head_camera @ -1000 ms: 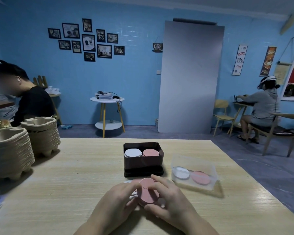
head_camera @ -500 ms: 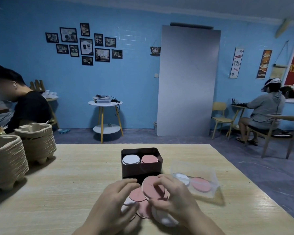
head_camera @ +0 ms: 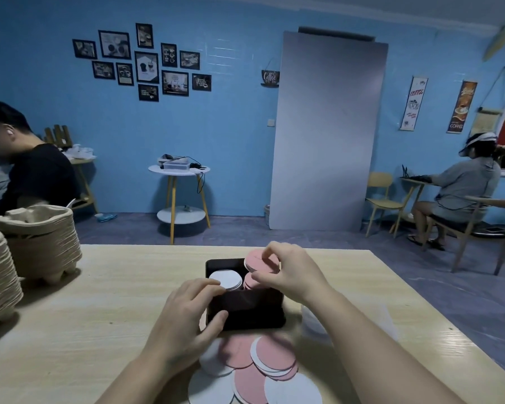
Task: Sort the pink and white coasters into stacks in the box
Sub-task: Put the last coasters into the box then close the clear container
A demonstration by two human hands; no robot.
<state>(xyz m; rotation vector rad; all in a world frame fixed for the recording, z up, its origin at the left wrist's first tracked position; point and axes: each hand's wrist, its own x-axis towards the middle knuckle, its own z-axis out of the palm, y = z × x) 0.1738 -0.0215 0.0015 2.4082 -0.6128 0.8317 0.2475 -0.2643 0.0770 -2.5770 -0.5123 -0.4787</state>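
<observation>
A dark box (head_camera: 247, 304) stands mid-table with a white coaster stack (head_camera: 226, 279) on its left side and a pink coaster stack (head_camera: 250, 281) on its right. My right hand (head_camera: 286, 269) pinches a pink coaster (head_camera: 254, 259) and holds it tilted just above the pink stack. My left hand (head_camera: 191, 313) grips the box's front left corner, fingers over the rim and thumb on the front wall. A loose pile of pink and white coasters (head_camera: 257, 371) lies fanned out on the table in front of the box.
Two stacks of moulded paper trays (head_camera: 38, 240) stand at the table's left edge. A clear plastic lid or tray (head_camera: 315, 325) lies right of the box, mostly behind my right arm. Other people sit at the far left and far right of the room.
My right hand lifted a pink coaster from the pile and carried it forward over the box's pink stack. My left hand moved from the pile onto the box's front left corner.
</observation>
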